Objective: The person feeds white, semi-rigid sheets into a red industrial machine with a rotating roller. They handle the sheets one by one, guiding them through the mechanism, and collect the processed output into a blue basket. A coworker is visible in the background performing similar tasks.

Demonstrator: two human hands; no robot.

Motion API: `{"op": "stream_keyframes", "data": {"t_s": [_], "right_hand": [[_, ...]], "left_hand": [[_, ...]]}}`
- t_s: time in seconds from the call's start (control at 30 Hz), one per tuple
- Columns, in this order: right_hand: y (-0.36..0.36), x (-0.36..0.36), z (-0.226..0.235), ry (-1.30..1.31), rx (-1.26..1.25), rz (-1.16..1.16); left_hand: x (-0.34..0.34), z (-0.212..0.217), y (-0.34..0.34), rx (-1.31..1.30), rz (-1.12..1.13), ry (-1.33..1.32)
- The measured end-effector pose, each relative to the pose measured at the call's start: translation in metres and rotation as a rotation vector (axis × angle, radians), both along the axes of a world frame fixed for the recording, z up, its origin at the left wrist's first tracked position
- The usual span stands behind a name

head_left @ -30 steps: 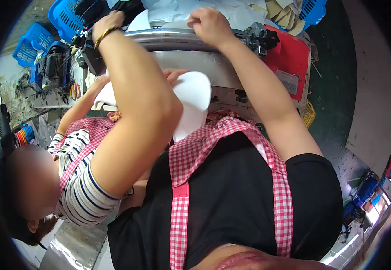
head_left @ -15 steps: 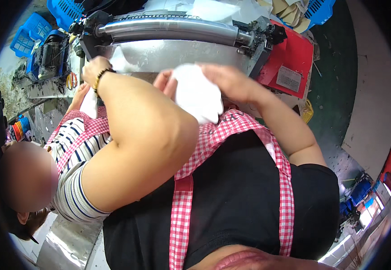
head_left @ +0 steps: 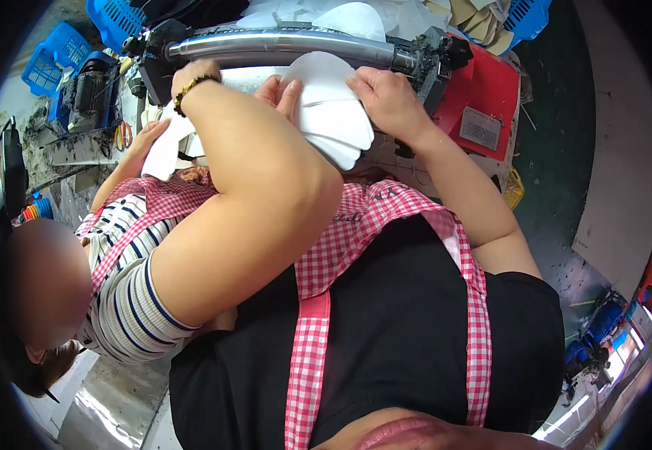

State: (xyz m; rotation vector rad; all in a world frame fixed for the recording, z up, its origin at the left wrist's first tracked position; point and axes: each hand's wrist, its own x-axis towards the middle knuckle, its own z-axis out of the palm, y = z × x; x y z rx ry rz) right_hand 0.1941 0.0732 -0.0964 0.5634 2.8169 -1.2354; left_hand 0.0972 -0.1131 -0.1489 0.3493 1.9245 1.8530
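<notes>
Our left hand (head_left: 284,94) and right hand (head_left: 386,101) pinching a stack of white curved pieces (head_left: 333,120) between thumbs and fingers, metal roller (head_left: 281,45) just beyond our fingertips

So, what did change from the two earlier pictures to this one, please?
Both hands came back from the metal roller to the stack of white pieces in front of it. The right hand now grips the stack's upper right edge; the left hand lies against its left side. The co-worker in the striped shirt stays at the left, a hand still on a white piece.
</notes>
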Motion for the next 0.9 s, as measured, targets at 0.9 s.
{"op": "stream_keyframes", "data": {"t_s": [0.9], "right_hand": [[0.070,-0.149,-0.060,-0.288,0.375,0.023]], "left_hand": [[-0.059,-0.055,0.002,-0.301,-0.208,0.200]]}}
